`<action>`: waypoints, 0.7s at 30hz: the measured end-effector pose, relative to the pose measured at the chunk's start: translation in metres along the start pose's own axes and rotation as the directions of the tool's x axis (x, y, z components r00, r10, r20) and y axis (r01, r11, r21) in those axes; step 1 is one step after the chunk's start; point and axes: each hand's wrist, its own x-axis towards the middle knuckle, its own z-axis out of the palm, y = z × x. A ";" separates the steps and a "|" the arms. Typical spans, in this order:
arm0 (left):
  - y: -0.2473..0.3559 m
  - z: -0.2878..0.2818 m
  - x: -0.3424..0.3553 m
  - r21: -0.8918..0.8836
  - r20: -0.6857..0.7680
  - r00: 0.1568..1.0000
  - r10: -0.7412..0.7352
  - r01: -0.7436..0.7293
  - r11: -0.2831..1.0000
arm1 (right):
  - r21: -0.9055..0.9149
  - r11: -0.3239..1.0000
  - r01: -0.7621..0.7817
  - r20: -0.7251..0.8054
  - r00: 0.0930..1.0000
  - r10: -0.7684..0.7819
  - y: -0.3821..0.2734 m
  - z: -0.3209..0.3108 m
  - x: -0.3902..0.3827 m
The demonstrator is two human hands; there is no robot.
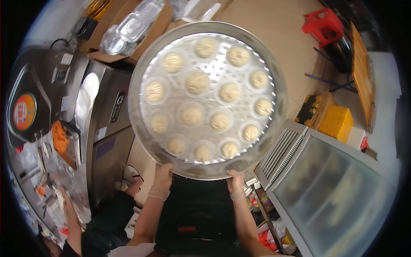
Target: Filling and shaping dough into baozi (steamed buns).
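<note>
In front of me I carry a large round metal steamer tray with a perforated base and a raised rim. Several pleated steamed buns lie spaced out on it, each on a round paper liner. At the near left of the rim, my left hand is closed on the tray's edge in a clear glove. My right hand, gloved too, grips the near right of the same rim. The fingers beneath the tray are hidden in part.
At left, a co-worker's hand is over a steel counter holding a tray of orange filling. A cardboard box of foil trays stands far left. A glass-topped freezer flanks my right; a red stool is at far right.
</note>
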 end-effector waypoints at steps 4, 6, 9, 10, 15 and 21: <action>-0.046 0.041 -0.033 0.165 0.157 0.971 0.183 -0.208 0.964 | 0.091 0.995 -0.034 -0.123 0.991 0.046 -0.010 -0.075 -0.018; -0.071 0.061 -0.042 0.048 0.048 0.997 0.064 -0.066 0.997 | 0.076 0.997 -0.022 -0.188 0.982 0.036 -0.035 -0.080 -0.039; -0.103 0.098 -0.057 0.056 0.107 0.991 -0.079 0.073 0.996 | 0.115 0.986 -0.123 -0.110 0.985 0.136 -0.037 -0.186 -0.047; -0.111 0.109 -0.060 0.052 0.105 0.991 -0.082 0.077 0.996 | 0.110 0.986 -0.125 -0.112 0.984 0.137 -0.043 -0.195 -0.050; -0.145 0.142 -0.072 0.060 0.151 0.982 -0.114 0.106 0.992 | 0.100 0.993 -0.059 -0.251 0.964 0.082 -0.064 -0.224 -0.064; -0.160 0.174 -0.104 0.219 0.154 0.980 -0.124 0.088 0.972 | 0.113 0.988 -0.108 -0.273 0.952 0.135 -0.073 -0.262 -0.078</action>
